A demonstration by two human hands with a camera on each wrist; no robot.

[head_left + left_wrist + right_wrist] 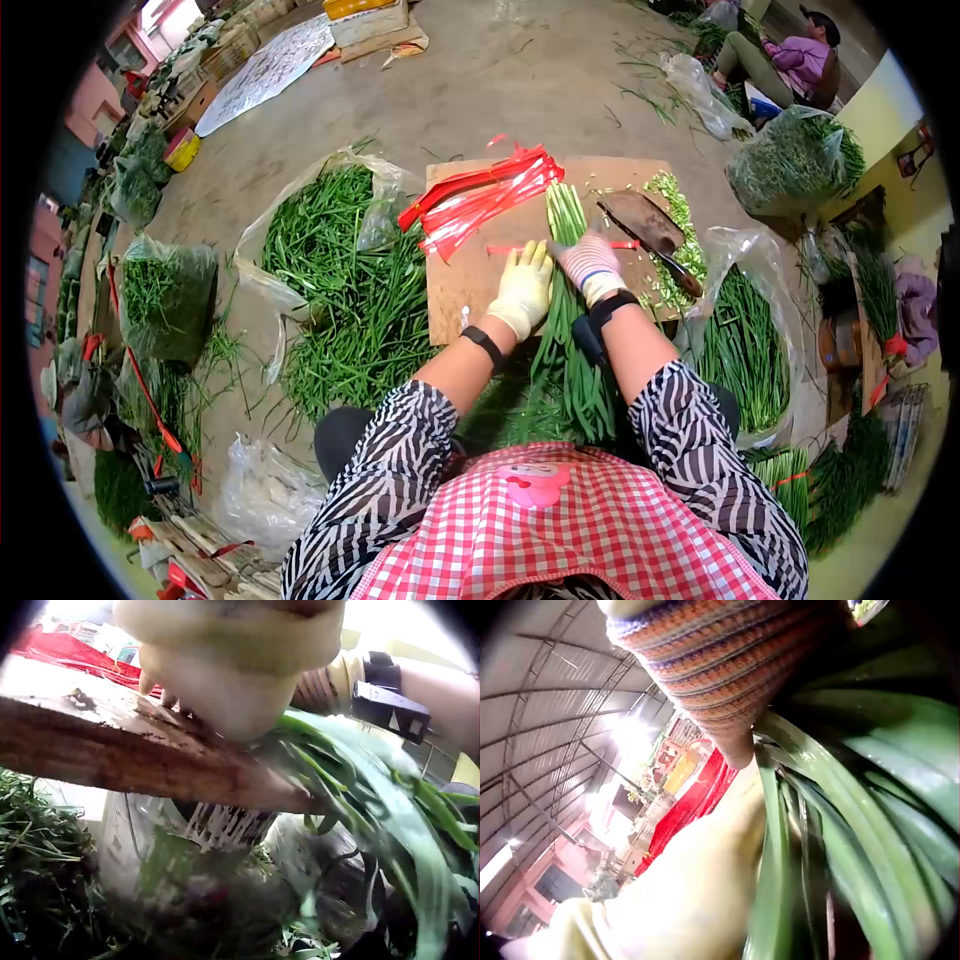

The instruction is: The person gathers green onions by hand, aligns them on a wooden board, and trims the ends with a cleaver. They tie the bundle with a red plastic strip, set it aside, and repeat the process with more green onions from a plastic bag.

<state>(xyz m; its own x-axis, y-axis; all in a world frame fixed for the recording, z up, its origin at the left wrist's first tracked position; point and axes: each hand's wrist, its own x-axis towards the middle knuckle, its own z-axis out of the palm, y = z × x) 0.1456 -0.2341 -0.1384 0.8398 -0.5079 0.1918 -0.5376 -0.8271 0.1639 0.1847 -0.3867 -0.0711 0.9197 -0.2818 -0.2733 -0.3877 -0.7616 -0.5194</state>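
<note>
A bundle of garlic chives [566,310] lies lengthwise over the wooden board [455,300], pale cut ends forward and leaves hanging over the near edge. My right hand [592,264], in a striped glove, grips the bundle from above and the right. My left hand [524,292], in a pale yellow glove, rests with fingers extended on the board against the bundle's left side. A narrow red strip [625,245] runs crosswise under the bundle and hands. In the left wrist view, the bent leaves [375,795] droop past the board's edge.
More red strips [490,195] are piled at the board's back left. A cleaver [645,225] lies at right among chopped pale ends [685,225]. Loose chives [335,270] fill an opened bag at left; another bag of chives [745,350] stands at right. A seated person [800,60] is far right.
</note>
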